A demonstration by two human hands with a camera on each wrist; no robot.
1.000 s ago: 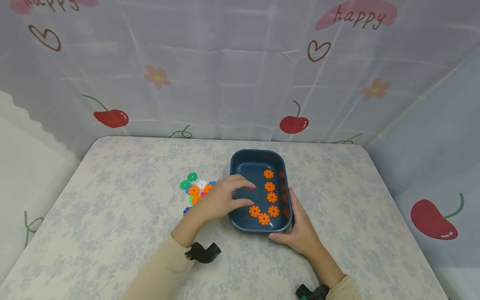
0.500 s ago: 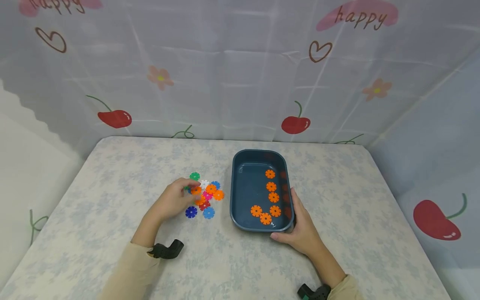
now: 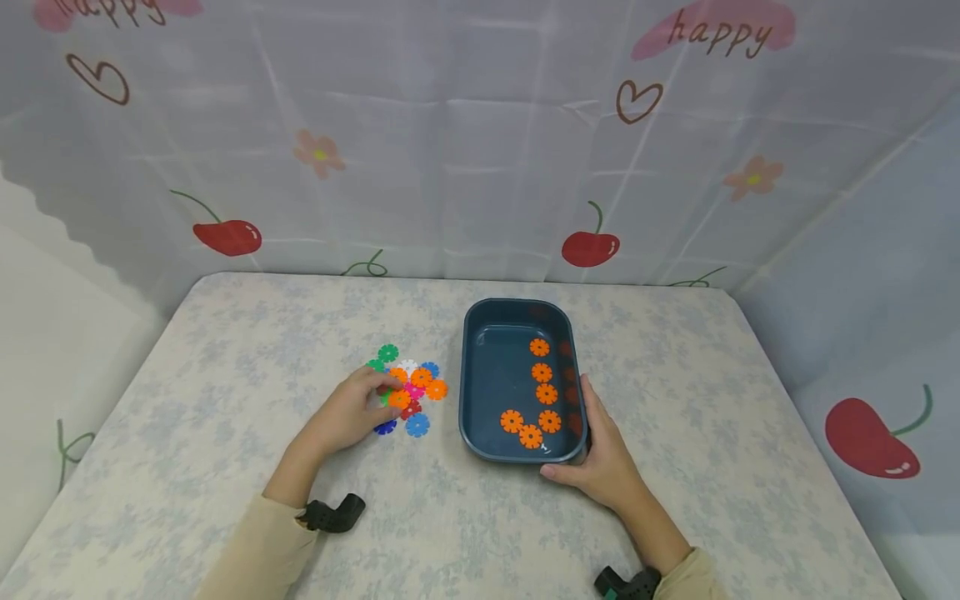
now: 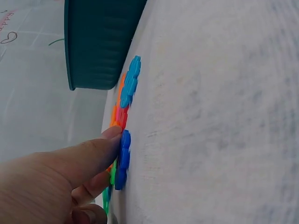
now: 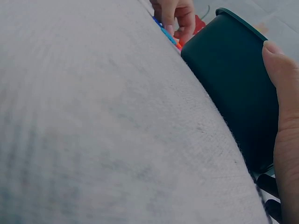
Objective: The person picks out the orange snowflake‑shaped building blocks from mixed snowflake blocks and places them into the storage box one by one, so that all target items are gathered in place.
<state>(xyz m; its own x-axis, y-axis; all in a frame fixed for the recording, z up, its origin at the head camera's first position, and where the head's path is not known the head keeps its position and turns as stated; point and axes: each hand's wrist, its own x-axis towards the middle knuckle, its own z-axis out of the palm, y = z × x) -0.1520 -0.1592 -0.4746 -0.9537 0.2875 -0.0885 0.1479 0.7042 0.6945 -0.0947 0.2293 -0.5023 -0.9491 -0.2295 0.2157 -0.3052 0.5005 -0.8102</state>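
Flower-shaped plastic discs lie in a loose pile left of a dark teal box (image 3: 491, 350). My left hand (image 3: 345, 412) is at the pile, thumb and fingertips at opposite edges of an orange disc (image 3: 400, 399); I cannot tell whether they pinch it. Beside the thumb, in the left wrist view, is a dark blue disc (image 4: 123, 161). Several orange discs (image 3: 542, 372) lie flat inside the box, along its right side and near end. My right hand (image 3: 600, 458) grips the box's near right corner, thumb at the near rim and fingers along the right wall.
Other pile discs include a green one (image 3: 387, 353), a light blue one (image 3: 417, 425) and a pink one (image 3: 413, 390). A pale patterned cloth (image 3: 262, 358) covers the table. Behind it hangs a white curtain (image 3: 480, 167) printed with cherries and hearts.
My left hand has moved from over the box back left to the pile, and its fingers have come down around an orange disc. My right hand and the box stay in place.
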